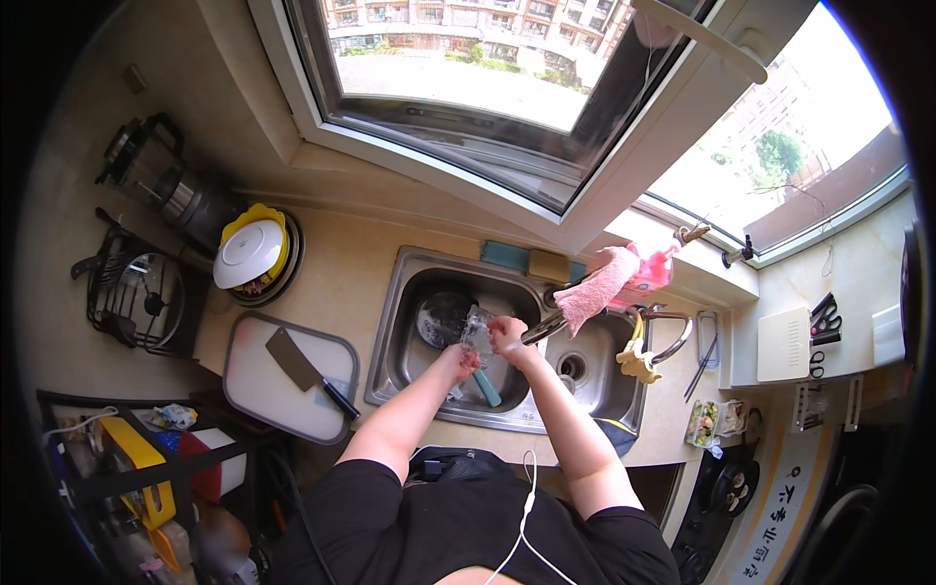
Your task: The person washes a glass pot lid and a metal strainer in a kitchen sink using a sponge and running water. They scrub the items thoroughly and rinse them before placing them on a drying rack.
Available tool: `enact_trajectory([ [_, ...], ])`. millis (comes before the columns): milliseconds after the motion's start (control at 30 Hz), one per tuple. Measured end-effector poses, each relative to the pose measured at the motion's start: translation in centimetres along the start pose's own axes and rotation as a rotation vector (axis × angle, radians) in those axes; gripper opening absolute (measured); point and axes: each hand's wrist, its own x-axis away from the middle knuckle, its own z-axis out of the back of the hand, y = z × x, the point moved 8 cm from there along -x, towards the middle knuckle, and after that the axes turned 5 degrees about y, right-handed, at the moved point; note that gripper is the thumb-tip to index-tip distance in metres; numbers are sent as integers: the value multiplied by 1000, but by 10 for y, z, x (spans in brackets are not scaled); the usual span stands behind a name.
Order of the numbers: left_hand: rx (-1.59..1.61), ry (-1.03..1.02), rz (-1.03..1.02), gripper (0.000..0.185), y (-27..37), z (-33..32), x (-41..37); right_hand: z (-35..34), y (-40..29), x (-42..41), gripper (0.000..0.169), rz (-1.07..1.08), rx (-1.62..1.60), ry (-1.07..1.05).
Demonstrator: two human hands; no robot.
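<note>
Both my hands are over the left basin of a stainless steel double sink [387,365]. My right hand [508,340] grips a clear, shiny plastic piece [479,327], perhaps a container, beside the tap [545,329]. My left hand [464,363] is at its lower edge and seems to hold it too; the fingers partly hide the contact. A dark round pan [440,320] with whitish, wet patches lies below in the basin. A teal handle [488,389] points towards me; my hands cover where it might join the pan.
Left of the sink, a cleaver [307,369] lies on a white cutting board [256,380]. Stacked bowls [248,252] and a blender [175,183] stand behind. A pink cloth [599,285] hangs over the tap. Food boxes [706,424] sit at right. An open window sash [468,146] juts above.
</note>
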Motion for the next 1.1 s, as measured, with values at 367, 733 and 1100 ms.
enact_trajectory([
  [367, -721, 278, -739, 57, 27, -57, 56, -12, 5, 18, 26, -160, -356, -48],
  [733, -618, -4, -623, 48, 34, -42, 69, -20, -19, 30, 23, -430, -480, -206],
  [1100, -519, 331, -637, 59, 20, -39, 73, -65, 37, 44, 26, -758, -1837, -89],
])
